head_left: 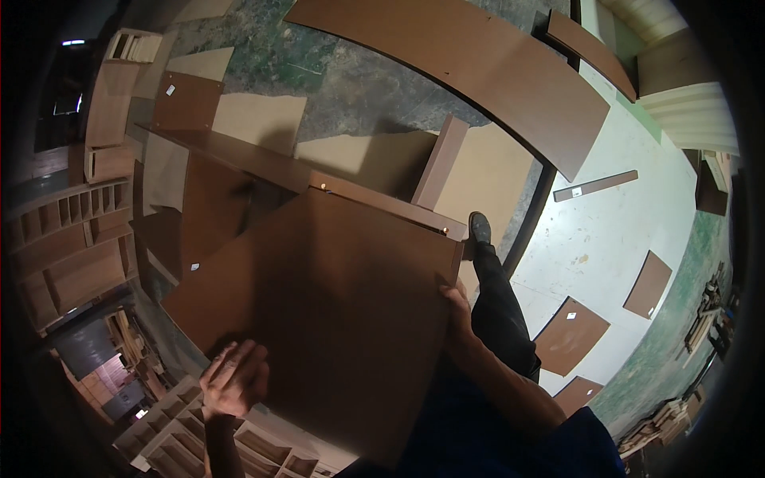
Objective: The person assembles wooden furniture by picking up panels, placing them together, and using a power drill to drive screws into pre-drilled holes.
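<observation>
A large brown board (351,303) stretches out in front of me, its near end close to my body. My right hand (457,315) grips its right edge, thumb lying on the upper face. My left hand (235,378) is at the board's left edge, fingers curled in; whatever is inside them is hidden. A narrow brown strip (382,209) lies along the far edge of the board. Two small brass-coloured fittings show there, a left fitting (323,186) and a right fitting (445,230). Beyond, a long brown panel (231,151) runs off to the left.
Cardboard sheets (358,155) cover part of the floor, and a brown rail (441,159) rests on them. A long curved-looking panel (478,60) lies over a white work surface (613,215) with smaller brown boards (571,334). Shelf units (80,207) stand left.
</observation>
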The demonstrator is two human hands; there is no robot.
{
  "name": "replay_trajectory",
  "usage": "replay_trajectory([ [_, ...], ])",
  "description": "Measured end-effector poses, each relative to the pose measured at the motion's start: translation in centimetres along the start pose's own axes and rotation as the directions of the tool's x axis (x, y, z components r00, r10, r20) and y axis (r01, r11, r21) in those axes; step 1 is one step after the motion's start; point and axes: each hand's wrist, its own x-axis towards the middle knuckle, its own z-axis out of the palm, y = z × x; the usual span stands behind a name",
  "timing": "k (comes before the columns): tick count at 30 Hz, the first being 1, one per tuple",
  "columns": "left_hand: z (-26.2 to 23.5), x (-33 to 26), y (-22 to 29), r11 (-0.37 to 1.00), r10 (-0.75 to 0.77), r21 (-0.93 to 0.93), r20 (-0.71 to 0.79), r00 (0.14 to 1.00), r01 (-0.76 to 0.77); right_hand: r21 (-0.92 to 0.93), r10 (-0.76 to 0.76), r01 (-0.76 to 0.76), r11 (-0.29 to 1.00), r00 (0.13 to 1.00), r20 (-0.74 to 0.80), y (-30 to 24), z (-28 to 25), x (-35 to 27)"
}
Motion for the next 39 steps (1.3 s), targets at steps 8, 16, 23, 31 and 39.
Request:
replay_trajectory([
  [8, -0.6, 2.9, 1.2, 0.998, -0.068, -0.006, -0.014, 0.998, 0.068, -0.03, 0.037, -0.037, 0.999, 0.999, -0.001, -0.6, -0.7, 1.0],
  [16, -1.5, 5.4, 0.5, 0.996, 0.082, 0.03, 0.039, 0.996, -0.083, 0.071, 0.017, -0.015, 0.997, 1.0, -0.025, -0.4, -0.6, 2.7],
  [23, -1.9, 7.6, 1.4, 0.993, 0.113, 0.023, 0.05, 0.992, -0.115, 0.036, 0.148, -0.146, 0.989, 0.986, -0.078, -2.6, -0.6, 1.7],
  [31, -2.1, 9.1, 0.4, 0.997, 0.081, -0.002, 0.122, 0.989, -0.081, 0.025, 0.121, -0.12, 0.992, 0.989, -0.08, -1.0, -3.0, 3.2],
  [39, -2.7, 11.3, 0.3, 0.997, 0.067, 0.017, 0.193, 0.979, -0.072, 0.194, 0.14, -0.117, 0.974, 0.985, -0.105, -3.0, -0.9, 3.2],
])
